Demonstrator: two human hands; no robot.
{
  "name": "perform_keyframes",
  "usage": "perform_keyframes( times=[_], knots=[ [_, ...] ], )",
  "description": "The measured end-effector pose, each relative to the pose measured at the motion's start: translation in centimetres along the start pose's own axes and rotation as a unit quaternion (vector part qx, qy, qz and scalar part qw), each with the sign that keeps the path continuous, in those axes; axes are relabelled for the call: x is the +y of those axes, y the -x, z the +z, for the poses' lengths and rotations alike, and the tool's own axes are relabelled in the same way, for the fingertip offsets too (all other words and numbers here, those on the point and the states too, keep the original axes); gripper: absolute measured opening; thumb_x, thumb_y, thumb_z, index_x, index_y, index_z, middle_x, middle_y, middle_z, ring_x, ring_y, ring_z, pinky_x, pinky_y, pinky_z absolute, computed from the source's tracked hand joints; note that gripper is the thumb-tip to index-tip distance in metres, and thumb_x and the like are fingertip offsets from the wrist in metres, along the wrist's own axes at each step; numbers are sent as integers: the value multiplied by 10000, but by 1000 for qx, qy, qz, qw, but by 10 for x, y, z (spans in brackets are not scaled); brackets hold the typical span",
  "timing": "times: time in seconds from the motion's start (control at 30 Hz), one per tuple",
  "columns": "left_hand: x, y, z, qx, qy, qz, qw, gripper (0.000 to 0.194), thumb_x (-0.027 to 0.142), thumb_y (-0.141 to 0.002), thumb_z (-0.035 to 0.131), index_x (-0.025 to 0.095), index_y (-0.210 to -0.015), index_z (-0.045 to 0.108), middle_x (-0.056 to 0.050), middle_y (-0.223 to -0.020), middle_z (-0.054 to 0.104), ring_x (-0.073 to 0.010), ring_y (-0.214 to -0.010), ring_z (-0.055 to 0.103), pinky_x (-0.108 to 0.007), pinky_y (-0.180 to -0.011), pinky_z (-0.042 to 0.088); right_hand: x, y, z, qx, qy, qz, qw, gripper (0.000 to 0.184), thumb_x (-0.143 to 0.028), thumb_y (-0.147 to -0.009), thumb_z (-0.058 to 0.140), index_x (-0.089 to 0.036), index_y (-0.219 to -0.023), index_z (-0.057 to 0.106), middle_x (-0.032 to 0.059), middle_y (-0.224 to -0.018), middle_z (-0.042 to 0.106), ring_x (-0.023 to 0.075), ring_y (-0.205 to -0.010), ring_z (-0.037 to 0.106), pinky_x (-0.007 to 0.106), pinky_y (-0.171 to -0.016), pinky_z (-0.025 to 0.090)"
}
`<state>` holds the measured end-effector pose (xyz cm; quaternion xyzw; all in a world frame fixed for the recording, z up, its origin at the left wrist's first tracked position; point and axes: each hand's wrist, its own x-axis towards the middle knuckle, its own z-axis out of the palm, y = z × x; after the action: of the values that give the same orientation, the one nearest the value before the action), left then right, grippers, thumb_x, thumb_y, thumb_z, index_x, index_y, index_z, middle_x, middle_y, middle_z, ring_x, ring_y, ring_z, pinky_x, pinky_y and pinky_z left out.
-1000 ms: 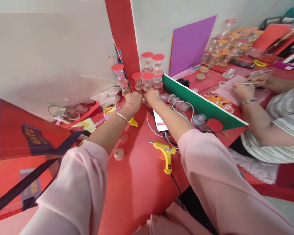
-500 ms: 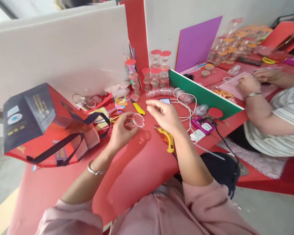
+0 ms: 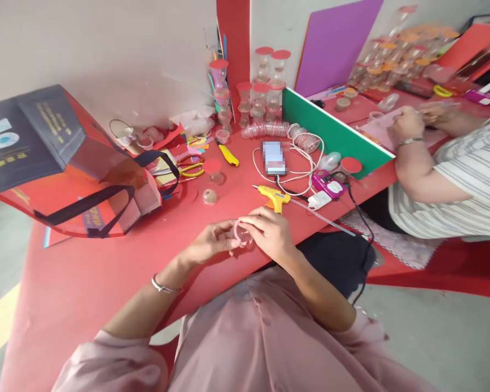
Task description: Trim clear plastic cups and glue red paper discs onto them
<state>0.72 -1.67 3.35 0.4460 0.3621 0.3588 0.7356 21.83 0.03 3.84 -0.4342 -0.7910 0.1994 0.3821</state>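
Observation:
Both my hands meet near the front edge of the red table [image 3: 106, 261]. My left hand [image 3: 209, 243] and my right hand [image 3: 269, 233] pinch one small clear plastic cup [image 3: 242, 233] between their fingertips. A yellow glue gun [image 3: 273, 196] lies just beyond my right hand. Two small cups, one with a red lid [image 3: 213, 170] and one without [image 3: 209, 196], stand further back on the table.
A red and black bag [image 3: 61, 163] lies on its side at left. Stacked clear containers with red lids [image 3: 261, 87] stand at the back by a green board [image 3: 335, 136]. A phone [image 3: 274, 157], white cables and scissors [image 3: 188, 169] lie mid-table. Another person in a striped shirt [image 3: 453, 179] works at right.
My hands drew back from the stacked cups at the rear to the front edge, carrying one clear cup. My right hand has joined my left on it.

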Motion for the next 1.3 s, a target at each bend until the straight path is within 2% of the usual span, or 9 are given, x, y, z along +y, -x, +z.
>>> perform_keyframes(
  times=[0.17, 0.27, 0.37, 0.5, 0.73, 0.9, 1.13, 1.2, 1.3],
  knots=[
    [-10, -8, -4, -16, 65, 2, 998, 479, 467, -775, 884, 129, -1085, 744, -80, -858, 709, -141, -671, 651, -231, -563, 495, 2, -1, 4, 17, 24, -9, 1000, 163, -343, -1024, 632, -323, -1100, 774, 41, -981, 776, 197, -933, 736, 326, -846, 568],
    [-15, -13, -7, -14, 70, -11, 997, 502, 496, -745, 899, 126, -1042, 734, -85, -841, 718, -149, -655, 654, -240, -557, 490, 3, -2, 5, 7, 65, -9, 998, 168, -367, -1010, 654, -321, -1129, 762, 52, -989, 786, 218, -953, 733, 342, -830, 550],
    [-21, -16, -10, -11, 84, -8, 996, 514, 515, -711, 917, 130, -993, 725, -68, -767, 714, -154, -614, 652, -260, -566, 514, 2, -3, 7, -14, 142, -14, 990, 143, -376, -1003, 659, -300, -1007, 780, 60, -892, 771, 223, -877, 716, 346, -752, 509],
    [-31, -17, -15, 17, 109, -3, 994, 480, 489, -701, 929, 137, -955, 723, -48, -727, 706, -141, -565, 624, -274, -553, 531, 0, -7, 11, -45, 192, -26, 980, 228, -353, -1027, 601, -289, -884, 767, 50, -765, 729, 205, -745, 681, 345, -646, 441],
    [-37, -15, -14, 76, 88, 26, 993, 476, 451, -733, 914, 135, -1038, 730, -34, -726, 707, -142, -558, 628, -289, -564, 550, -2, -14, 18, -59, 205, -11, 977, 291, -316, -1018, 559, -276, -791, 737, 52, -697, 711, 197, -659, 666, 341, -586, 389],
    [-36, -13, -10, 89, 51, 16, 995, 470, 431, -687, 945, 149, -999, 735, -26, -737, 713, -139, -556, 626, -289, -569, 554, 0, -18, 18, -74, 159, 22, 984, 231, -257, -952, 606, -278, -758, 731, 29, -696, 730, 186, -632, 669, 320, -571, 403],
    [-36, -14, -17, 3, 113, 32, 993, 448, 511, -811, 838, 107, -975, 737, -91, -821, 725, -151, -597, 645, -279, -571, 526, 4, -20, 10, -79, -53, 87, 992, 124, -339, -946, 686, -276, -1021, 762, 30, -884, 757, 174, -717, 688, 296, -659, 534],
    [-35, -14, -18, -2, 128, 44, 991, 459, 487, -819, 838, 111, -1054, 718, -81, -812, 721, -152, -597, 648, -271, -562, 529, 6, -20, 9, -88, -82, 73, 990, 213, -406, -943, 723, -273, -1103, 766, 46, -957, 745, 179, -797, 698, 295, -702, 547],
    [-36, -15, -18, -12, 153, 56, 987, 513, 443, -806, 859, 119, -1158, 673, -78, -821, 731, -163, -614, 668, -262, -550, 540, 9, -22, 8, -87, -128, 74, 985, 192, -422, -948, 737, -256, -1021, 800, 42, -929, 740, 168, -818, 695, 290, -749, 537]
  ],
)
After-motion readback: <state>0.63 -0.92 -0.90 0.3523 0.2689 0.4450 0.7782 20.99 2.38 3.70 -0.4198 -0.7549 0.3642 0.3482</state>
